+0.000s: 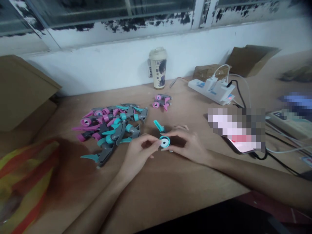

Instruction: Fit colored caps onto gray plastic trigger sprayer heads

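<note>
Both my hands meet over the middle of the wooden table [170,182] on one teal spray-nozzle part [163,140]. My left hand [138,152] pinches its round teal-and-white cap end with thumb and forefinger. My right hand [186,143] curls around the other side of the same part, fingers closed on it. The part's teal trigger [158,125] sticks up and away from me. To the left lies a pile of pink, teal and grey spray nozzles [110,128]. A small group of pink and grey nozzles [162,100] lies farther back.
A coffee cup [158,68] stands by the white wall. A white power strip [213,89] with plugs and cables sits at the back right, a phone [240,143] to my right. Cardboard boxes [21,87] stand at the left, a striped cloth [21,182] at the lower left.
</note>
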Motion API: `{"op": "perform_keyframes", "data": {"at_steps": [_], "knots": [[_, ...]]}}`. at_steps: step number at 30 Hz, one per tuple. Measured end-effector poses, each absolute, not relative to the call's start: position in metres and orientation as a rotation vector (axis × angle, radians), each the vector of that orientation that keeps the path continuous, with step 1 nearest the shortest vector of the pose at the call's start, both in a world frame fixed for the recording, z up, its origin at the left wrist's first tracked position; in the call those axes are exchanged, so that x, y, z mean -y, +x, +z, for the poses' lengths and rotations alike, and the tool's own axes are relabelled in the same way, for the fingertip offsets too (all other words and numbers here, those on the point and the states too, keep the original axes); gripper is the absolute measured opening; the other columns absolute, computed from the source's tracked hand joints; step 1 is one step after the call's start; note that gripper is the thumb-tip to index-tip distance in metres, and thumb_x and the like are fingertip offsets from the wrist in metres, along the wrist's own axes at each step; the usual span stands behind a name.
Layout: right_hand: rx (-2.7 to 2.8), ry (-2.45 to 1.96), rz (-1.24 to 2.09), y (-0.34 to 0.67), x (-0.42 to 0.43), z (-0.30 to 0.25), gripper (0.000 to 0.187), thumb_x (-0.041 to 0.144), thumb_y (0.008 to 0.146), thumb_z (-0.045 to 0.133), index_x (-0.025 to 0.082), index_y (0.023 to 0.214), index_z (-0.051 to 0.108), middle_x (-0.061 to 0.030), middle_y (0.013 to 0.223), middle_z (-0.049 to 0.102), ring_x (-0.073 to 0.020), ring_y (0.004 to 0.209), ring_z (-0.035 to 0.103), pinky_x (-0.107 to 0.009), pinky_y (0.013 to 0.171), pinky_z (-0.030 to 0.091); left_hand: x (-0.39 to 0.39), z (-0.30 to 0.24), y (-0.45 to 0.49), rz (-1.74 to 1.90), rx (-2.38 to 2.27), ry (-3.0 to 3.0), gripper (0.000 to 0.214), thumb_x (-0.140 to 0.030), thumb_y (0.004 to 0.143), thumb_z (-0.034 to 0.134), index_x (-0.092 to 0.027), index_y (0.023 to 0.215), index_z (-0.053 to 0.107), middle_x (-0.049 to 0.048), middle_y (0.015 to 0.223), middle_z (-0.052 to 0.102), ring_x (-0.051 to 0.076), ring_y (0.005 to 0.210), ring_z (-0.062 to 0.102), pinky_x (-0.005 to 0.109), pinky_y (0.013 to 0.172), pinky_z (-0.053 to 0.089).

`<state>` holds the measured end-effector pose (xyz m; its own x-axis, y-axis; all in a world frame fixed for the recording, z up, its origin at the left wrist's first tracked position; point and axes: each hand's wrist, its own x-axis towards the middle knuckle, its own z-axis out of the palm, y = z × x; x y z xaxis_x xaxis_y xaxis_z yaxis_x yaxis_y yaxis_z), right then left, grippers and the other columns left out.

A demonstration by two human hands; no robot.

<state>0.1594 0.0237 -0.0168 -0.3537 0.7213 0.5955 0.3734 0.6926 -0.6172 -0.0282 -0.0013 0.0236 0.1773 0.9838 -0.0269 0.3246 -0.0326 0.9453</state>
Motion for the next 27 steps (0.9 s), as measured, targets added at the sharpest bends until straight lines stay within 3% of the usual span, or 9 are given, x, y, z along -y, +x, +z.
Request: {"op": "perform_keyframes", "data": {"at_steps": [10, 17, 27], "knots": [[2.001, -0.813, 0.478, 0.158, -0.022, -0.014, 0.029, 0.032, 0.071, 0.073, 0.024, 0.097, 0.066, 0.0003, 0.086, 0.071, -0.0165, 0.083, 0.063, -0.036, 0.085, 0.039, 0.003, 0.001, -0.026, 1.089, -1.429, 1.889, 0.014, -0.027, 0.077, 0.063, -0.017, 0.073, 0.054, -0.0004, 0.074, 0.055, 0.01, 0.064, 0.054, 0.018, 0.051, 0.044], [2.018, -0.805, 0.424, 0.158, -0.021, -0.015, 0.023, 0.032, 0.075, 0.069, 0.023, 0.096, 0.066, -0.0001, 0.087, 0.072, -0.016, 0.083, 0.061, -0.035, 0.083, 0.037, 0.006, 0.01, -0.023, 1.055, -1.392, 2.145, 0.005, -0.015, 0.075, 0.062, -0.019, 0.079, 0.062, -0.0001, 0.08, 0.054, 0.009, 0.066, 0.054, 0.019, 0.057, 0.046], [2.083, -0.805, 0.234, 0.161, -0.018, -0.019, 0.022, 0.03, 0.079, 0.067, 0.022, 0.099, 0.065, 0.0008, 0.086, 0.071, -0.0155, 0.083, 0.059, -0.035, 0.08, 0.031, 0.009, 0.009, -0.021, 0.955, -1.56, 2.265, 0.005, -0.021, 0.077, 0.062, -0.02, 0.072, 0.063, -0.0026, 0.071, 0.053, 0.008, 0.06, 0.053, 0.02, 0.054, 0.042]]}}
